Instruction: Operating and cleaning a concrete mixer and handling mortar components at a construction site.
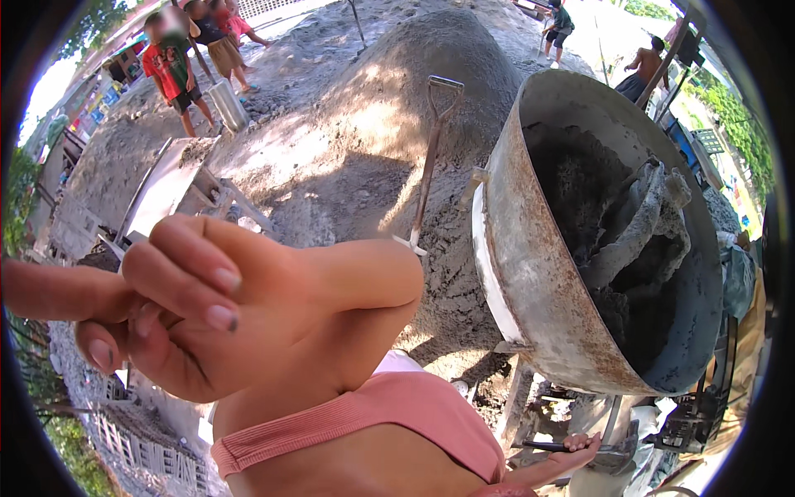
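Observation:
My left hand (178, 311) is raised close in front of me, the elbow bent. One finger stretches past the left rim and the others curl loosely toward the palm; nothing shows in it. Low on the right, my right hand (582, 443) has its fingers round a dark bar (542, 446) beneath the mixer. The big rusty concrete mixer drum (571, 319) tilts with its wide mouth toward the right. Inside it, mixing blades (633, 224) are caked with grey cement, and the dark bottom is hard to make out.
A shovel (429, 161) stands upright by a large grey sand mound (447, 58). A metal wheelbarrow-like tray (166, 186) lies left of it. Several people (178, 66) stand at the far left; another person (559, 33) works beyond the mound, and one (646, 66) sits behind the drum.

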Motion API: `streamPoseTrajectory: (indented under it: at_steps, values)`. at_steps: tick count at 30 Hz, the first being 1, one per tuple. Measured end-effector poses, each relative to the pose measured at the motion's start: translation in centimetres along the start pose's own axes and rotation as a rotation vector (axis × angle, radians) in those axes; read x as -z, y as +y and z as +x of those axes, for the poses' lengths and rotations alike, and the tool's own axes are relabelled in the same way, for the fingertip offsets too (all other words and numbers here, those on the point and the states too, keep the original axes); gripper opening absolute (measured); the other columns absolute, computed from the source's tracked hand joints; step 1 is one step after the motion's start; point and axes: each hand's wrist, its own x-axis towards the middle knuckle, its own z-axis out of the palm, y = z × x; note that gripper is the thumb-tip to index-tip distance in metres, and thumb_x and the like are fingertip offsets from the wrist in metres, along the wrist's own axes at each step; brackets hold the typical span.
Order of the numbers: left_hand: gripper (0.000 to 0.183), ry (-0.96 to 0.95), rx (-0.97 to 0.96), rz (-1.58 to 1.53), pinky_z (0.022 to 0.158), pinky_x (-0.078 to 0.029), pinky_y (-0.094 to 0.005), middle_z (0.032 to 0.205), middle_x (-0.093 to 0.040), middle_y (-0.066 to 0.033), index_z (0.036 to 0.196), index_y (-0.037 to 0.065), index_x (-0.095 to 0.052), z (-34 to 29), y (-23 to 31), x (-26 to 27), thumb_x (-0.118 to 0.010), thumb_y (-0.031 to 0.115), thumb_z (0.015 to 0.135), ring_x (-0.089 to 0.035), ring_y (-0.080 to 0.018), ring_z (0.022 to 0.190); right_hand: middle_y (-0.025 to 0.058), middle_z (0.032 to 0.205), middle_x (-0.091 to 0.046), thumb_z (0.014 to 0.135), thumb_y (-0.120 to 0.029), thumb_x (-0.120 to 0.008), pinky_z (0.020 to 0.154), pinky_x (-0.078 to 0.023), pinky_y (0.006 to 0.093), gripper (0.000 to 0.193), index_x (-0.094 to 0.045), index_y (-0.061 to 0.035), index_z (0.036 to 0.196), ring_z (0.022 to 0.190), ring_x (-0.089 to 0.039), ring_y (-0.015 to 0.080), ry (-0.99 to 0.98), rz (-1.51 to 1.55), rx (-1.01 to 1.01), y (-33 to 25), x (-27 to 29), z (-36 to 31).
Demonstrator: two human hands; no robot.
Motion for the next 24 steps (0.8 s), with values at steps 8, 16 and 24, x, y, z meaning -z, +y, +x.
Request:
streamPoseTrajectory:
  at_steps: [8,16,24]
  values:
    - [0.005,0.321,1.066,-1.346,0.035,-0.036,-0.0196,0.077,-0.056,-0.0153,0.085,0.001,-0.044,-8.6,-7.2,-13.1,-0.042,-0.003,0.083,-0.052,-0.0085,0.049,-0.0054,0.046,-0.029,0.088,-0.025,-0.052,0.03,-0.023,0.0201,0.036,-0.032,-0.0164,0.059,0.035,-0.024,0.0038,0.01,0.034,0.013,0.6,2.9,1.5]
    - [0.015,0.421,1.297,-1.848,0.032,-0.038,-0.0216,0.123,-0.044,-0.0331,0.088,0.006,-0.047,-10.8,-8.5,-14.7,-0.036,-0.003,0.081,-0.049,-0.0147,0.037,-0.005,0.047,-0.029,0.087,-0.025,-0.053,0.031,-0.023,0.0204,0.037,-0.031,-0.0162,0.06,0.035,-0.024,0.0043,0.015,0.031,0.067,-0.4,2.2,-0.5]
    - [0.005,0.032,1.573,-0.251,0.054,-0.049,-0.0307,0.104,-0.062,-0.0166,0.082,0.005,-0.042,-30.1,-18.1,-13.4,-0.041,0.009,0.084,-0.06,-0.0174,0.057,-0.0047,0.05,-0.028,0.088,-0.023,-0.05,0.037,-0.022,0.022,0.036,-0.03,-0.0145,0.059,0.038,-0.025,0.0066,0.368,0.049,0.324,0.6,2.5,0.3]
